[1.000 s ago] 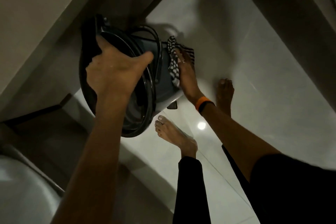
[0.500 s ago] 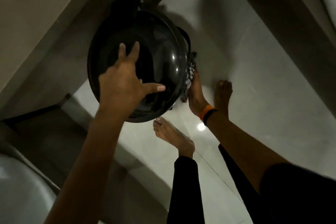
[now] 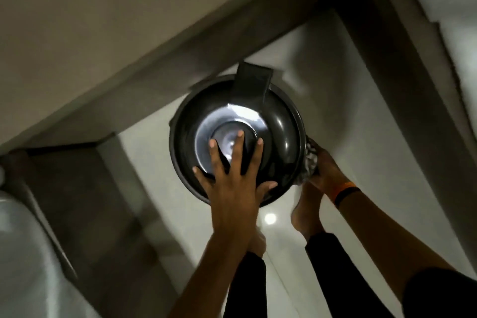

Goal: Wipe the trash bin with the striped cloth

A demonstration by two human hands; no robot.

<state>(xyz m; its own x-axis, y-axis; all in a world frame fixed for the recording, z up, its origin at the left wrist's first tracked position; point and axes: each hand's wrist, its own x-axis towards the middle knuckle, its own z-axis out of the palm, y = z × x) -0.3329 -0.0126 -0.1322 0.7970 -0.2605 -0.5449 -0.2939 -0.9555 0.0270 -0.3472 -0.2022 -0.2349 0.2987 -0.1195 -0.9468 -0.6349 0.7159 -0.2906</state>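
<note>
A round black trash bin (image 3: 281,121) stands on the pale floor, seen from straight above with its shiny lid down and the hinge tab at the far side. My left hand (image 3: 232,178) lies flat on the lid with fingers spread. My right hand (image 3: 326,170) presses the striped cloth (image 3: 311,160) against the bin's right side, below the rim. Most of the cloth is hidden between hand and bin.
A wall (image 3: 90,33) runs close behind and left of the bin. A dark ledge (image 3: 85,188) and a white rounded fixture (image 3: 23,253) sit at the left. My bare feet (image 3: 307,212) stand just in front of the bin on glossy floor tiles.
The lid, open a second ago, has come down shut. My left hand went from gripping its rim to resting flat on top. My right hand with the cloth slid lower along the bin's side.
</note>
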